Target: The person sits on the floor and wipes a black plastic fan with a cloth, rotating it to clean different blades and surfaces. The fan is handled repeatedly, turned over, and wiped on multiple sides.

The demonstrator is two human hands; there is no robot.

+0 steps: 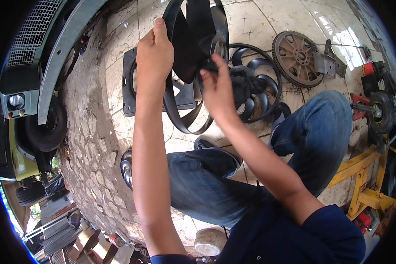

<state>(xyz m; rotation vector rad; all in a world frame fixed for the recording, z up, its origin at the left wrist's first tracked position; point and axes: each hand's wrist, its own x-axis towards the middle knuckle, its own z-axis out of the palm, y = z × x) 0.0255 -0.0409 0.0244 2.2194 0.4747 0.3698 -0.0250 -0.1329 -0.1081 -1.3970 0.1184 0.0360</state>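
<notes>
I hold a black plastic radiator fan (pixel 193 48) up in front of me, tilted on edge. My left hand (pixel 155 52) grips its outer ring near the top. My right hand (pixel 216 86) pinches the hub area near the fan's centre. Behind it on the tiled floor lie a second black fan (pixel 257 79) with curved blades and a black square fan shroud (pixel 130 83). My knees in blue jeans (pixel 321 127) are below the fan.
A rusty toothed flywheel (pixel 297 57) with a metal bracket (pixel 328 64) lies at the upper right. Red and yellow equipment (pixel 365 185) stands at the right. A vehicle front with wheel (pixel 46 127) is at the left, past rough concrete. A chrome part (pixel 126 167) lies by my left leg.
</notes>
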